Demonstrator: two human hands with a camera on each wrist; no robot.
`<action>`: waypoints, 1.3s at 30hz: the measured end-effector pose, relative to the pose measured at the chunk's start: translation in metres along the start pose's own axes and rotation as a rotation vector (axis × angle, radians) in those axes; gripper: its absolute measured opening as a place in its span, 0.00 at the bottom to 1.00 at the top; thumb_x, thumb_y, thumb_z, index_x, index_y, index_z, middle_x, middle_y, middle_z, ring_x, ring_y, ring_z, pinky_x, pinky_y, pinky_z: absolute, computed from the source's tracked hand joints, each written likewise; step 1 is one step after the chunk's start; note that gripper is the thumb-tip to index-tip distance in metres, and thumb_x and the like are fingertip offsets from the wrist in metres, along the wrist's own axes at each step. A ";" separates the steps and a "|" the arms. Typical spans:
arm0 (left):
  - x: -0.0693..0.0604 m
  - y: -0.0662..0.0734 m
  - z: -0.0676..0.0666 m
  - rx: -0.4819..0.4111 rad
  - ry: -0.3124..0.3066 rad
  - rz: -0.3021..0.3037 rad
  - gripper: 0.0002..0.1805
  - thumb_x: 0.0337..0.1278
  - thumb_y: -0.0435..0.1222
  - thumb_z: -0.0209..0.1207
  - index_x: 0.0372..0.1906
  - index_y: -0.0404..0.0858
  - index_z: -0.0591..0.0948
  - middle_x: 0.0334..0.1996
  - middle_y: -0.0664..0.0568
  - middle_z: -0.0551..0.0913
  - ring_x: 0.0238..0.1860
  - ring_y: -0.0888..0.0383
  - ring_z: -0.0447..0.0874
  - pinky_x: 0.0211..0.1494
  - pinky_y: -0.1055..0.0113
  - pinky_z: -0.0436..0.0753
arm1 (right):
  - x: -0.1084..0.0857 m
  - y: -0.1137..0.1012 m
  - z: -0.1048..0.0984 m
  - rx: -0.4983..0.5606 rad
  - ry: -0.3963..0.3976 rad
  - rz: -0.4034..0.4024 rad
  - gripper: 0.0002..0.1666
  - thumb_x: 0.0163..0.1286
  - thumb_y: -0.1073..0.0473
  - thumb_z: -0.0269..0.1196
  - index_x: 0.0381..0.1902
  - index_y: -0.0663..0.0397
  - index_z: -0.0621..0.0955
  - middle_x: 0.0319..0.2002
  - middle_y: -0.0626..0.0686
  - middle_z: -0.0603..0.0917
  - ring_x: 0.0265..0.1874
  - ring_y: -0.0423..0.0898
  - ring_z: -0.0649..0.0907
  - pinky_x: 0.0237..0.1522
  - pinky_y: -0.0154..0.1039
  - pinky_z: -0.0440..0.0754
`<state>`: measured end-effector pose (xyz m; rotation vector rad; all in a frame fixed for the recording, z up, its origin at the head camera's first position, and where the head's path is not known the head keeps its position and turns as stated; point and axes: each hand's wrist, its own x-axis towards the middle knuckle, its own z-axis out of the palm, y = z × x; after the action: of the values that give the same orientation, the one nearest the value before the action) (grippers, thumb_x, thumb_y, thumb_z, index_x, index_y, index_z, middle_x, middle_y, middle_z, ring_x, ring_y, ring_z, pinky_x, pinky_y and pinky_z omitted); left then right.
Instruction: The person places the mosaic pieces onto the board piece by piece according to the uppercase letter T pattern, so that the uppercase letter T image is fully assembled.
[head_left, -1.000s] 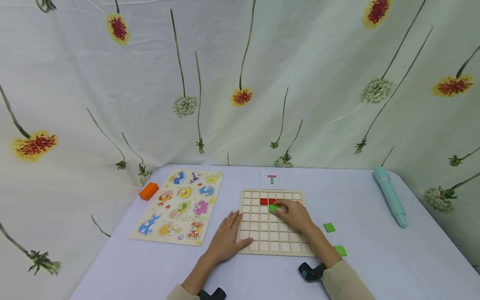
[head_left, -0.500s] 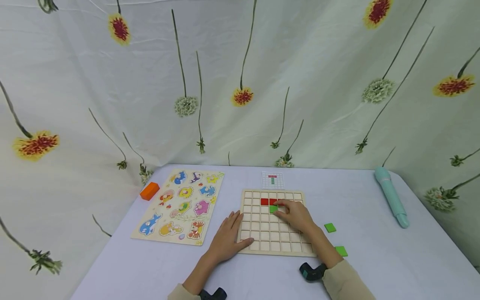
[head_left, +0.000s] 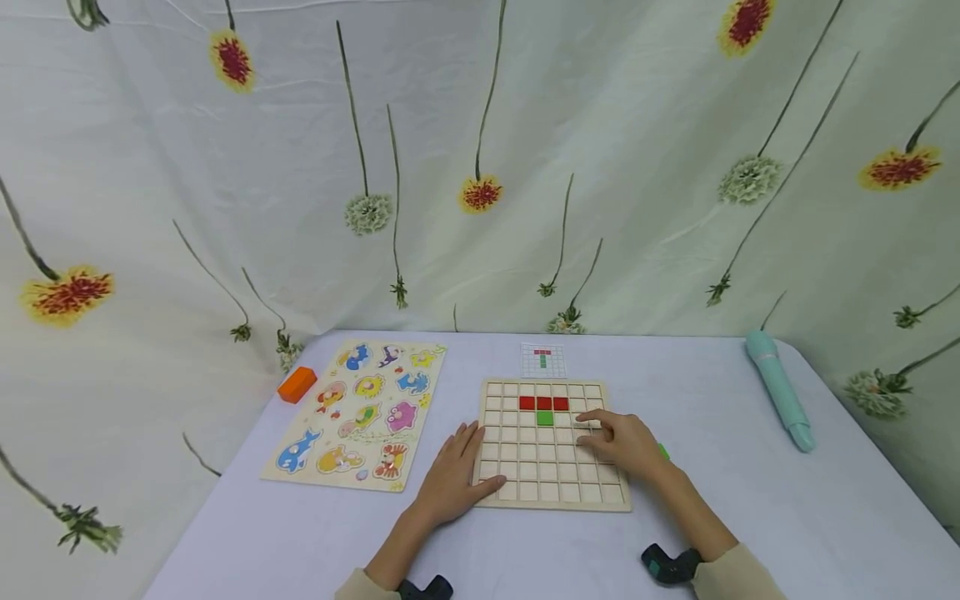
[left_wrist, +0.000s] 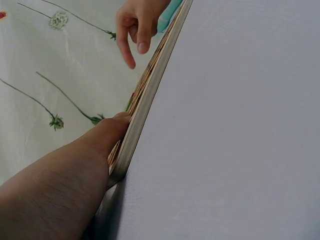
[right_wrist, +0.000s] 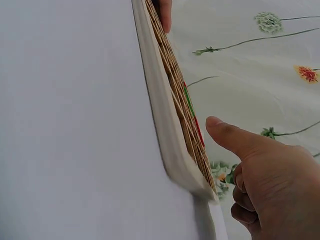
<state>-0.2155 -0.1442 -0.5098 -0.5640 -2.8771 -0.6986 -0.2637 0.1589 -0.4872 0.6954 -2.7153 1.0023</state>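
A wooden grid board point(head_left: 527, 472) lies on the table. Three red tiles point(head_left: 544, 403) form a row in its upper part, and one green tile point(head_left: 545, 418) sits under the middle red one. My left hand point(head_left: 450, 475) rests at the board's left edge, fingers extended and thumb on the near left corner; the left wrist view shows that thumb point(left_wrist: 117, 122) touching the rim. Over the board's right side hovers my right hand point(head_left: 626, 446), thumb and index finger apart with nothing between them. Another green tile point(head_left: 663, 452) peeks out behind the right wrist.
Behind the board lies a small printed card point(head_left: 543, 361) with a red and green T pattern. To the left are an animal puzzle board point(head_left: 352, 417) and an orange block point(head_left: 297, 384). A teal cylindrical object point(head_left: 780, 392) lies at the far right.
My right hand has let go of the green tile, which stays in its cell, and has moved right and toward me. The third red tile is now uncovered. The left hand has stayed put.
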 end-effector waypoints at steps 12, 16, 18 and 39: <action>-0.002 -0.004 0.002 0.019 0.011 0.002 0.49 0.52 0.64 0.51 0.69 0.33 0.58 0.69 0.43 0.56 0.70 0.47 0.47 0.70 0.53 0.50 | -0.059 0.052 -0.044 -0.033 0.066 0.016 0.18 0.53 0.51 0.70 0.43 0.46 0.83 0.11 0.36 0.59 0.12 0.31 0.56 0.13 0.27 0.58; -0.002 -0.003 0.001 0.009 0.014 -0.003 0.48 0.52 0.63 0.52 0.69 0.33 0.58 0.69 0.43 0.56 0.70 0.47 0.47 0.70 0.53 0.50 | -0.066 0.060 -0.053 -0.055 0.092 0.030 0.19 0.52 0.52 0.71 0.43 0.46 0.83 0.11 0.35 0.59 0.12 0.31 0.57 0.13 0.27 0.58; -0.002 -0.003 0.001 0.004 0.014 -0.004 0.48 0.52 0.63 0.52 0.69 0.33 0.58 0.69 0.43 0.56 0.70 0.47 0.47 0.70 0.53 0.50 | -0.067 0.061 -0.055 -0.061 0.098 0.028 0.19 0.52 0.53 0.71 0.43 0.46 0.83 0.11 0.35 0.59 0.12 0.31 0.57 0.13 0.27 0.58; 0.000 0.001 -0.001 -0.014 0.007 0.009 0.48 0.52 0.62 0.53 0.69 0.33 0.58 0.69 0.42 0.56 0.70 0.46 0.47 0.70 0.52 0.50 | -0.072 0.065 -0.057 -0.052 0.045 0.067 0.16 0.55 0.51 0.69 0.41 0.47 0.83 0.12 0.38 0.61 0.12 0.31 0.58 0.14 0.28 0.58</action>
<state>-0.2153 -0.1438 -0.5083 -0.5749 -2.8641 -0.7179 -0.2319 0.2655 -0.5028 0.5692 -2.7314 0.9458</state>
